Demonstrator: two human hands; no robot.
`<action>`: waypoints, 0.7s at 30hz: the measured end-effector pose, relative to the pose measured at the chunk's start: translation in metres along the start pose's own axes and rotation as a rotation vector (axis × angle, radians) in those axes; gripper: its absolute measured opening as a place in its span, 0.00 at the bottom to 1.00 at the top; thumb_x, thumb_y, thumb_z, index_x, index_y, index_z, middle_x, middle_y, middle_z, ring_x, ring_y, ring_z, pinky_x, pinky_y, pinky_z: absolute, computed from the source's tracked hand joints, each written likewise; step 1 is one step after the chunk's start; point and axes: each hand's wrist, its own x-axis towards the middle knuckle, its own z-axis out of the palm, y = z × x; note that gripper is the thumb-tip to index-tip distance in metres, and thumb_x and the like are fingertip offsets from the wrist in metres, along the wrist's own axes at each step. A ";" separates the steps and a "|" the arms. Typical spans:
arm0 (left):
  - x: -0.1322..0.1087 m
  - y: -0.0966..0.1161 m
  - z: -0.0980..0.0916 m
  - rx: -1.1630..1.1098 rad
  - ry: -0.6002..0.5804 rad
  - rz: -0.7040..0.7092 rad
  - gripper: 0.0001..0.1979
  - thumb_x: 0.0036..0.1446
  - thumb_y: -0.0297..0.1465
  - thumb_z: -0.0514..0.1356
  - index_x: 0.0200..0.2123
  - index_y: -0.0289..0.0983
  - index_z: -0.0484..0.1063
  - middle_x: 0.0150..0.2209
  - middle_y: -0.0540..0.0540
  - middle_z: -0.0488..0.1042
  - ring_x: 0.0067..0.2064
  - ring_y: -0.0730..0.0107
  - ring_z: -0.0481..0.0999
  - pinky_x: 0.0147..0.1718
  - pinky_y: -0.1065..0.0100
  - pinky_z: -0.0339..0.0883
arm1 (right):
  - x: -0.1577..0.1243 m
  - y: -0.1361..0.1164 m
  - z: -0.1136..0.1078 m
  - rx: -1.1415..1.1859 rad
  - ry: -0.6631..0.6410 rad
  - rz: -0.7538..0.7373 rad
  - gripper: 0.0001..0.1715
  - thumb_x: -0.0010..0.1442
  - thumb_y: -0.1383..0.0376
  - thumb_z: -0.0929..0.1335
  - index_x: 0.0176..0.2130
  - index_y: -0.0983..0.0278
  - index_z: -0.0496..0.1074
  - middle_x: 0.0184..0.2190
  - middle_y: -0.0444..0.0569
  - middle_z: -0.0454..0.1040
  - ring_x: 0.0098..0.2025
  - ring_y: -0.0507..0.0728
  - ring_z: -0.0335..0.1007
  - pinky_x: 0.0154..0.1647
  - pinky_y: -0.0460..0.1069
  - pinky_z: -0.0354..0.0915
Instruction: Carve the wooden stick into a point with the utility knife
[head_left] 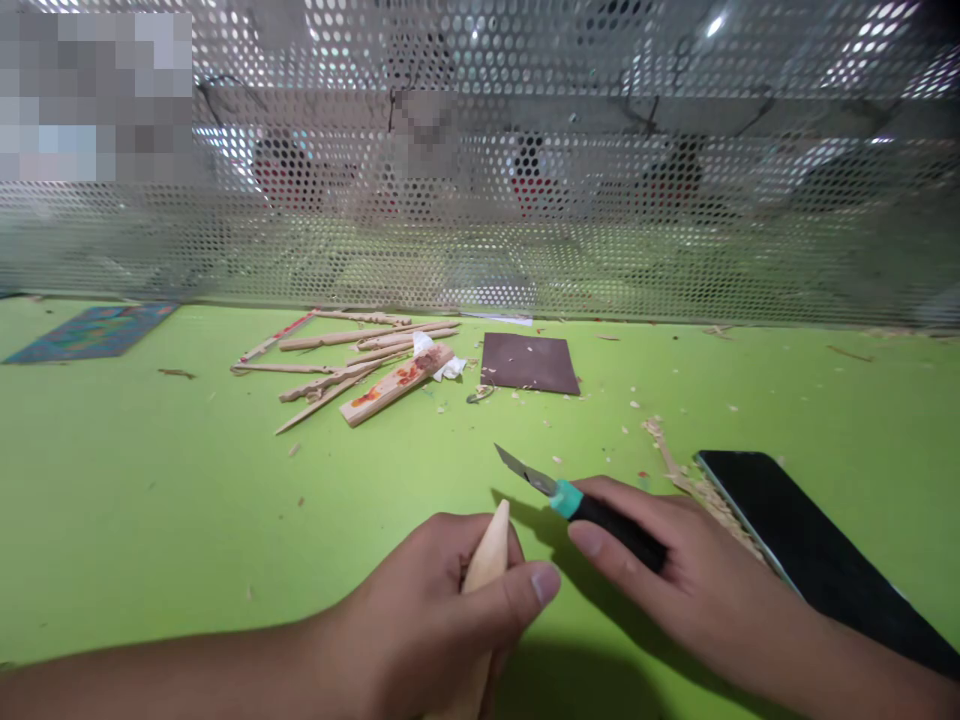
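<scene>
My left hand [457, 600] is closed around a pale wooden stick [489, 548], its tapered tip pointing up and away from me. The stick's lower end runs down between my palm and the bottom edge of the view. In my right hand [675, 570] is a craft knife [615, 528] with a black handle and a teal collar. Its blade points up and left, just above the stick's tip and apart from it. Both hands are over the green tabletop [187, 530].
Several carved wooden sticks [330, 378] lie behind, near a stained wooden block [397, 385] and crumpled white tissue [450, 367]. Brown sandpaper [529, 362] lies flat. A dark phone [810, 550] rests at right beside wood shavings [720, 505]. A perforated metal screen [570, 240] closes the back.
</scene>
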 end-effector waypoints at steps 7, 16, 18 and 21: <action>0.000 0.001 -0.001 0.036 0.002 -0.017 0.30 0.61 0.59 0.65 0.29 0.37 0.66 0.25 0.54 0.65 0.27 0.74 0.62 0.27 0.71 0.58 | -0.001 -0.002 0.001 -0.013 -0.026 0.023 0.21 0.75 0.48 0.62 0.38 0.58 0.72 0.33 0.44 0.81 0.34 0.57 0.77 0.32 0.50 0.64; 0.000 0.002 -0.001 0.006 -0.017 0.004 0.27 0.63 0.55 0.66 0.30 0.38 0.66 0.25 0.54 0.65 0.28 0.74 0.62 0.27 0.72 0.58 | -0.001 -0.002 0.001 -0.008 -0.042 0.032 0.20 0.75 0.48 0.62 0.39 0.57 0.72 0.34 0.44 0.81 0.36 0.58 0.78 0.33 0.50 0.64; 0.000 0.002 0.000 0.002 -0.009 0.003 0.26 0.63 0.53 0.67 0.29 0.38 0.66 0.25 0.55 0.66 0.28 0.74 0.62 0.26 0.72 0.57 | -0.001 -0.002 0.001 -0.007 -0.036 0.029 0.20 0.75 0.48 0.63 0.39 0.57 0.72 0.33 0.44 0.81 0.36 0.58 0.78 0.32 0.50 0.64; 0.000 0.002 0.000 -0.010 0.003 0.002 0.25 0.62 0.52 0.68 0.29 0.38 0.66 0.25 0.55 0.65 0.27 0.74 0.62 0.26 0.72 0.57 | -0.001 -0.001 0.001 -0.005 -0.033 0.019 0.20 0.75 0.48 0.63 0.39 0.57 0.72 0.32 0.44 0.80 0.35 0.58 0.77 0.32 0.50 0.64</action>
